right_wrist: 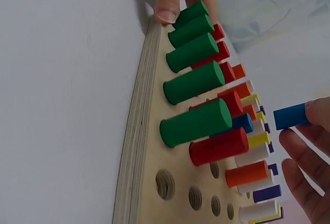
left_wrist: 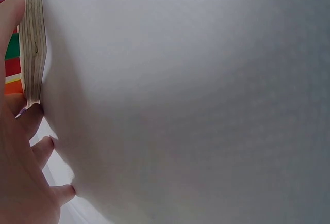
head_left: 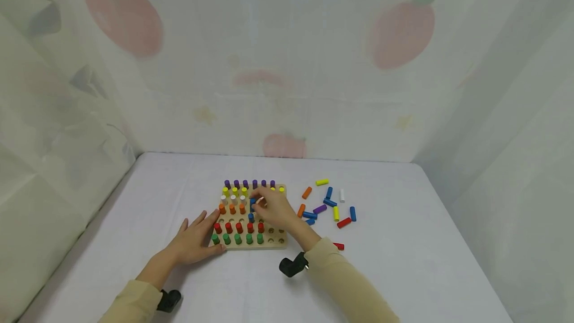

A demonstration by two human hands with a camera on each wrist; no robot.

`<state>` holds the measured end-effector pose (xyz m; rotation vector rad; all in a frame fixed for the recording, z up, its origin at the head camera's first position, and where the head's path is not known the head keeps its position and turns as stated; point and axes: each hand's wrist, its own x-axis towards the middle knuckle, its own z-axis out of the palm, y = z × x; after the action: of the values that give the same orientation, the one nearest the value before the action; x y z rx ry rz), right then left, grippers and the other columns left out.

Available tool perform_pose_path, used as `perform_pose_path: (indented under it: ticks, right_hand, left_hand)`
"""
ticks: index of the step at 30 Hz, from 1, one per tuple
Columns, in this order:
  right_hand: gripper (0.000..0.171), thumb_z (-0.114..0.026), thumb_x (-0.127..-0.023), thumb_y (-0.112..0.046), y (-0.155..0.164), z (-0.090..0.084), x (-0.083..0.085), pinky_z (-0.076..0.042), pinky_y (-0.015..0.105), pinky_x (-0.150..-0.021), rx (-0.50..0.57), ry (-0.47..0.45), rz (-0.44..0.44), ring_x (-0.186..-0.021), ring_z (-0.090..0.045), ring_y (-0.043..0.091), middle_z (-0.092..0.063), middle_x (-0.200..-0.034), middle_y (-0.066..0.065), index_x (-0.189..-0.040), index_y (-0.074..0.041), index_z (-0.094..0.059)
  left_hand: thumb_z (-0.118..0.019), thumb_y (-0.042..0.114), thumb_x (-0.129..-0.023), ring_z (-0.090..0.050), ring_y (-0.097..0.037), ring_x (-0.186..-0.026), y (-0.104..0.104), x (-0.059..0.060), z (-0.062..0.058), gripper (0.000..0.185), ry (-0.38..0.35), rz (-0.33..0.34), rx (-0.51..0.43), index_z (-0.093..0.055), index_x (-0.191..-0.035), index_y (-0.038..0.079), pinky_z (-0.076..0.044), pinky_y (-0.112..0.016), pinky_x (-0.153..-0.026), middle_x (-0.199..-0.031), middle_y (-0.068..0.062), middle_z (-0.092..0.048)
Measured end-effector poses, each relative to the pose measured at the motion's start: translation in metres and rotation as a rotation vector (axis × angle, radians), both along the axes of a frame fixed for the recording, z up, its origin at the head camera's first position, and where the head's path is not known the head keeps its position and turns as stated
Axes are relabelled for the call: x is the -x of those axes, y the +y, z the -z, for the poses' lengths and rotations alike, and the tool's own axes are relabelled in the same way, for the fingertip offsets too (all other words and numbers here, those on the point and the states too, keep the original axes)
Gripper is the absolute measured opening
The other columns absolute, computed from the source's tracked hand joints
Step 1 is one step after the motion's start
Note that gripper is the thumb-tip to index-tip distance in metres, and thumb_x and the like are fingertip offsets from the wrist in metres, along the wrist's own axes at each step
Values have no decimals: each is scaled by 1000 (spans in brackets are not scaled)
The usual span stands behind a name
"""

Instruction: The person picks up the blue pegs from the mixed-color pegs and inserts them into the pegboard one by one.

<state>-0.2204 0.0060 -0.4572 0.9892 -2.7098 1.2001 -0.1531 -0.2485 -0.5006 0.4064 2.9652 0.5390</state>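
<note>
A wooden pegboard (head_left: 273, 246) carries rows of coloured pegs, among them green pegs (right_wrist: 194, 83) along the near edge and purple ones (head_left: 254, 183) at the far edge. Above the board, my right hand (head_left: 274, 209) pinches a blue peg (right_wrist: 290, 116) between thumb and fingertips; its lower end is clear of the board. Another blue peg (head_left: 251, 218) stands in a hole in the row behind the red pegs (head_left: 239, 228). My left hand (head_left: 193, 241) rests at the board's left side with fingers spread, its thumb touching the near left corner. Part of the board is hidden behind my right hand.
Loose pegs in several colours lie right of the board, including a white peg (head_left: 342, 195), a yellow peg (head_left: 336, 214) and a red peg (head_left: 344, 223). Another red peg (head_left: 339, 246) is partly behind my right sleeve. Fabric walls (head_left: 287, 108) surround the white table (head_left: 394, 273).
</note>
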Motion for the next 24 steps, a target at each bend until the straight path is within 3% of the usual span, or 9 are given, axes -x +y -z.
perform_pose_path:
  ticks: [5,18,24]
  right_hand:
    - [21,-59,-90,-13,-8,-1,-1,-48,10,-75,6,-49,-15,-88,-57,4,-60,-104,-4,-111,-12,-57]
    - [20,-59,-90,-14,-30,-4,-1,-47,9,-73,-29,-52,-37,-88,-58,3,-62,-104,-4,-110,-11,-60]
    - [19,-59,-90,-17,-39,-6,-2,-46,8,-70,-78,-63,-19,-86,-56,-1,-62,-103,-7,-109,-17,-59]
  left_hand:
    - [-61,69,-71,-26,-41,-135,0,1,0,101,1,-4,-4,-27,-146,11,-11,-71,-100,-146,-13,-36]
    - [-61,68,-71,-25,-40,-135,1,0,0,100,5,-2,-10,-27,-146,11,-10,-71,-101,-146,-12,-36]
    - [-61,67,-72,-24,-40,-135,2,-1,-1,99,9,-1,-12,-27,-146,10,-10,-71,-101,-146,-12,-35]
